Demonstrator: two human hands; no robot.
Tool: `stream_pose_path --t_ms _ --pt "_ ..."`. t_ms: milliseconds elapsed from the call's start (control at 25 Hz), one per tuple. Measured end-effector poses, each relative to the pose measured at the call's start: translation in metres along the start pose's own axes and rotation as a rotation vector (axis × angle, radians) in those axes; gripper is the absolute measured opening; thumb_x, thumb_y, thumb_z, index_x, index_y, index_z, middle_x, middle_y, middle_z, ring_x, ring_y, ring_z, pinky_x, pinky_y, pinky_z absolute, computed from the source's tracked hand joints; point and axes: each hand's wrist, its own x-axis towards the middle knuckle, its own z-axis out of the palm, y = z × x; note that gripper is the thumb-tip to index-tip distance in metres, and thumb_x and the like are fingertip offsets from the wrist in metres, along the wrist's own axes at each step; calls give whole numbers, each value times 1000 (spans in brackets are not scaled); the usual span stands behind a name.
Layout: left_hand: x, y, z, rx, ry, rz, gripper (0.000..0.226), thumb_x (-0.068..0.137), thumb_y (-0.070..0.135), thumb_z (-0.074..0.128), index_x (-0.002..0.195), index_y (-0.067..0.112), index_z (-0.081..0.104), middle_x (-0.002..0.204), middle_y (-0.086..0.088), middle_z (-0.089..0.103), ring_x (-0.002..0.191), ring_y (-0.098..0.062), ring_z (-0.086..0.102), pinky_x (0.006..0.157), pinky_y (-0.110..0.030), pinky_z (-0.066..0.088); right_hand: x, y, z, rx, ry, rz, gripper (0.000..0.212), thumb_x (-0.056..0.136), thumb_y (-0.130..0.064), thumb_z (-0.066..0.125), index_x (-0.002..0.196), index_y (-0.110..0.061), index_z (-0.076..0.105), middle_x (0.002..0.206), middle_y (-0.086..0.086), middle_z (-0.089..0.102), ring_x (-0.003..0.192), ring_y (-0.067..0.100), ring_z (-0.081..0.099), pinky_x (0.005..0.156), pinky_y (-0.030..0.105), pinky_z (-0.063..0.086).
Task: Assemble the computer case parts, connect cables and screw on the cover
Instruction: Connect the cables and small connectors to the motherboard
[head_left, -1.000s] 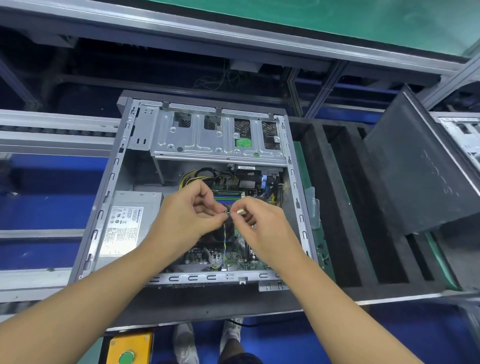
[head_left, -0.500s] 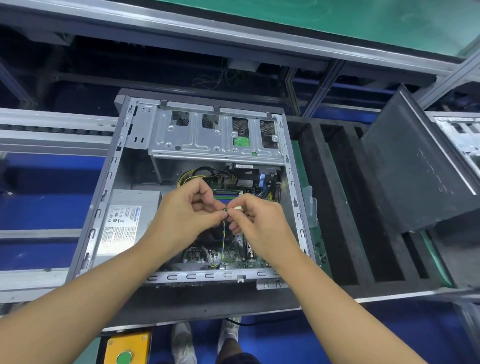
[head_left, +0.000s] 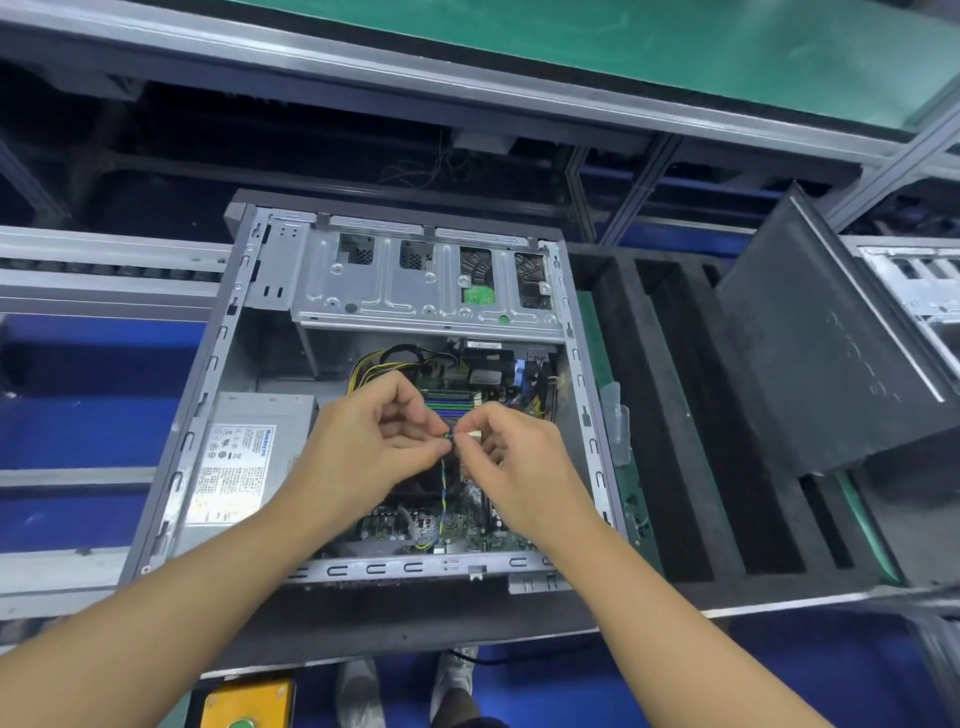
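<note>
An open grey computer case (head_left: 218, 374) lies flat in front of me, its motherboard (head_left: 467, 530) and silver power supply (head_left: 249, 457) exposed. Both hands hover over the middle of the board. My left hand (head_left: 363, 447) pinches a thin multicoloured fan cable (head_left: 444, 499) near its end. My right hand (head_left: 514, 457) pinches the small white connector (head_left: 472, 434) at that cable's tip. The fingertips of both hands nearly touch. The cable runs down to the board's lower edge. A dark side cover (head_left: 810, 353) leans tilted at the right.
A silver drive cage (head_left: 415, 280) spans the case's far end, with yellow and black power wires (head_left: 379, 364) below it. A black foam tray (head_left: 691, 467) with slots lies right of the case. A yellow button box (head_left: 244, 701) sits at the bottom edge. Another case (head_left: 914, 280) is at far right.
Both hands stay together over the board, still pinching the cable and connector. The view has shifted slightly; the fingers have only adjusted a little.
</note>
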Motion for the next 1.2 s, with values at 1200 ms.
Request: stream_pose_path --t_ms 1200 --pt "2 7 0 -151 -15 -87 39 74 -5 79 70 28 59 89 -7 76 80 -19 74 70 -24 58 -1 -2 -2 338 16 176 22 95 -10 68 86 -30 66 79 8 72 68 13 71 67 30 61"
